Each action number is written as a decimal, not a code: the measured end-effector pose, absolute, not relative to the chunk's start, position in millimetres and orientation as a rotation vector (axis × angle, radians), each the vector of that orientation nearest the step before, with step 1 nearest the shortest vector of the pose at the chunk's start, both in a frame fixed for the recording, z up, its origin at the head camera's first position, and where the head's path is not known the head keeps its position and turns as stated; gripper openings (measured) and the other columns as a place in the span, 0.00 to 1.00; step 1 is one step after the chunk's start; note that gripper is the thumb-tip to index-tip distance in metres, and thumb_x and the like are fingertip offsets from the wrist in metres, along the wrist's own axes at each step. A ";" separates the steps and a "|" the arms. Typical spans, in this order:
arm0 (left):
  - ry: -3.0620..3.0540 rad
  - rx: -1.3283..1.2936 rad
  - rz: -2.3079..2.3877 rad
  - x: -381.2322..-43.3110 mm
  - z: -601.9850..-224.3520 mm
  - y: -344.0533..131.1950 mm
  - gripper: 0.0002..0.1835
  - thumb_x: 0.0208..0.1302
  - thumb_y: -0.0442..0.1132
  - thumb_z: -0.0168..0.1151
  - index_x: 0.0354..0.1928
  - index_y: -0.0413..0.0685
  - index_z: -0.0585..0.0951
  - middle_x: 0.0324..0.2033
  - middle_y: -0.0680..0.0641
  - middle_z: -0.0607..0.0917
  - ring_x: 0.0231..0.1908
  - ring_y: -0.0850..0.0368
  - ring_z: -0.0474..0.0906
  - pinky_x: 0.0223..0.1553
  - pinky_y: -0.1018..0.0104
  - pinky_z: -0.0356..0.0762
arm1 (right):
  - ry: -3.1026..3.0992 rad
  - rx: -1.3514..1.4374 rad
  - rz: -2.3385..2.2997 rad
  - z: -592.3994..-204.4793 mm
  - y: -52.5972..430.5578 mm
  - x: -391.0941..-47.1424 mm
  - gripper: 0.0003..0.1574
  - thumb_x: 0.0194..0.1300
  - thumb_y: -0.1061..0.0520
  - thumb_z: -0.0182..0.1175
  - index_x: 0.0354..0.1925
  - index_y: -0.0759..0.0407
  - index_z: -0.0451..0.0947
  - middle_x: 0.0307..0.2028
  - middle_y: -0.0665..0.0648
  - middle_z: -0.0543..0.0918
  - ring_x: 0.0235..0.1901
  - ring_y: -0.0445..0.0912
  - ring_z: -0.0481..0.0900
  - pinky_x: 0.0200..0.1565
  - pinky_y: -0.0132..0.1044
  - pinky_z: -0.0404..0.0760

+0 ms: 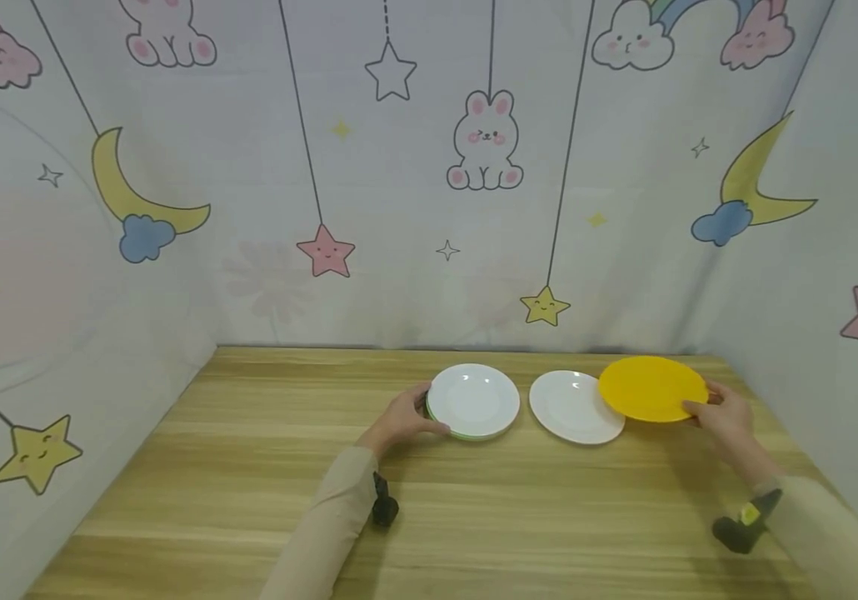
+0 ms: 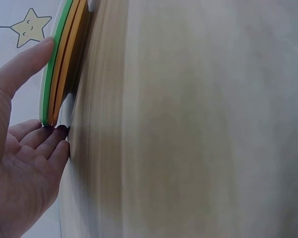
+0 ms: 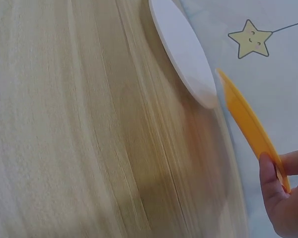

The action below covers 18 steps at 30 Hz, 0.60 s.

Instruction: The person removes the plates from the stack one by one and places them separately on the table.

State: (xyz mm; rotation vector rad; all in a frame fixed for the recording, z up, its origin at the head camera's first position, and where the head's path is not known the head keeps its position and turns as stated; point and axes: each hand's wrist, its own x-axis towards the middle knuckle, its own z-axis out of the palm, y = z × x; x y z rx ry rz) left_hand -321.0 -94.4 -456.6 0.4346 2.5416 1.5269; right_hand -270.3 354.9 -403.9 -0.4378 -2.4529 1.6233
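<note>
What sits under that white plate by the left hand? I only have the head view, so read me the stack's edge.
Observer: In the left wrist view the stack of plates shows a green rim, then two orange ones beneath it.
Operator: Now tell me how the left hand has it.
Observer: The left hand has its thumb on the green rim and its fingertips at the stack's underside.
Operator: Check the yellow plate against the table.
Observer: In the right wrist view the yellow plate is lifted and tilted, clear of the table. The right hand pinches it at the rim.
</note>
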 end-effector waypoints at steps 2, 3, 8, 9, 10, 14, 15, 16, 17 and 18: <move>2.542 0.425 1.525 -320.6 -455.7 -93.8 0.48 0.41 0.38 0.75 0.64 0.32 0.59 0.63 0.36 0.63 0.62 0.46 0.61 0.62 0.59 0.61 | -2.449 -0.444 1.628 -404.6 358.2 -269.8 0.40 0.58 0.69 0.53 0.63 0.81 0.45 0.41 0.69 0.70 0.20 0.30 0.74 0.30 0.31 0.83; 2.541 0.420 1.526 -320.3 -455.2 -93.7 0.48 0.41 0.38 0.75 0.64 0.32 0.59 0.63 0.36 0.63 0.62 0.46 0.61 0.62 0.59 0.61 | -2.447 -0.444 1.632 -405.0 359.5 -269.5 0.40 0.58 0.70 0.53 0.63 0.82 0.45 0.41 0.69 0.70 0.20 0.30 0.74 0.31 0.32 0.83; 2.530 0.401 1.534 -319.4 -454.1 -93.8 0.49 0.41 0.39 0.75 0.65 0.32 0.58 0.64 0.36 0.62 0.63 0.45 0.60 0.62 0.59 0.61 | -2.431 -0.445 1.623 -407.7 365.3 -268.9 0.41 0.56 0.71 0.54 0.62 0.83 0.45 0.37 0.67 0.72 0.19 0.31 0.75 0.30 0.33 0.83; 2.526 0.399 1.538 -319.4 -454.2 -94.0 0.49 0.41 0.38 0.75 0.65 0.32 0.58 0.64 0.36 0.62 0.63 0.45 0.60 0.62 0.59 0.61 | -2.434 -0.444 1.613 -408.9 366.2 -268.9 0.41 0.56 0.71 0.53 0.62 0.82 0.45 0.38 0.68 0.72 0.19 0.31 0.75 0.30 0.32 0.83; 2.523 0.397 1.541 -319.4 -454.3 -94.2 0.49 0.41 0.38 0.75 0.65 0.32 0.58 0.64 0.36 0.61 0.63 0.45 0.60 0.62 0.59 0.61 | -2.436 -0.451 1.606 -410.1 367.1 -268.6 0.41 0.56 0.71 0.54 0.62 0.82 0.45 0.38 0.71 0.72 0.18 0.32 0.75 0.29 0.33 0.83; 2.511 0.405 1.559 -319.7 -455.2 -94.1 0.49 0.41 0.38 0.75 0.65 0.32 0.58 0.64 0.36 0.62 0.63 0.46 0.60 0.62 0.59 0.62 | -2.427 -0.516 1.605 -415.5 370.0 -266.2 0.43 0.57 0.70 0.53 0.63 0.81 0.43 0.47 0.80 0.65 0.17 0.34 0.75 0.26 0.31 0.82; 2.508 0.410 1.564 -319.8 -455.5 -94.0 0.49 0.41 0.37 0.75 0.65 0.32 0.58 0.64 0.36 0.62 0.63 0.45 0.60 0.62 0.59 0.62 | -2.418 -0.542 1.610 -416.9 370.7 -265.5 0.43 0.57 0.70 0.53 0.63 0.81 0.42 0.48 0.81 0.64 0.16 0.34 0.75 0.26 0.30 0.82; 2.507 0.413 1.567 -319.9 -455.7 -93.8 0.49 0.41 0.37 0.75 0.65 0.32 0.58 0.64 0.36 0.62 0.62 0.45 0.60 0.62 0.59 0.62 | -2.403 -0.567 1.623 -417.8 371.3 -264.7 0.43 0.56 0.70 0.53 0.63 0.81 0.42 0.49 0.81 0.62 0.16 0.34 0.74 0.25 0.30 0.82; 2.505 0.416 1.572 -320.1 -456.0 -93.6 0.49 0.41 0.37 0.75 0.65 0.32 0.58 0.63 0.35 0.62 0.62 0.45 0.60 0.62 0.59 0.61 | -2.391 -0.587 1.632 -418.9 371.9 -264.1 0.43 0.56 0.70 0.53 0.63 0.81 0.41 0.49 0.81 0.62 0.16 0.34 0.74 0.25 0.29 0.82; 2.502 0.416 1.576 -320.4 -456.3 -93.4 0.49 0.41 0.37 0.75 0.65 0.31 0.58 0.63 0.35 0.62 0.63 0.45 0.60 0.62 0.59 0.61 | -2.379 -0.605 1.640 -420.2 372.3 -263.7 0.44 0.56 0.70 0.52 0.64 0.80 0.41 0.50 0.79 0.61 0.16 0.33 0.73 0.25 0.28 0.81</move>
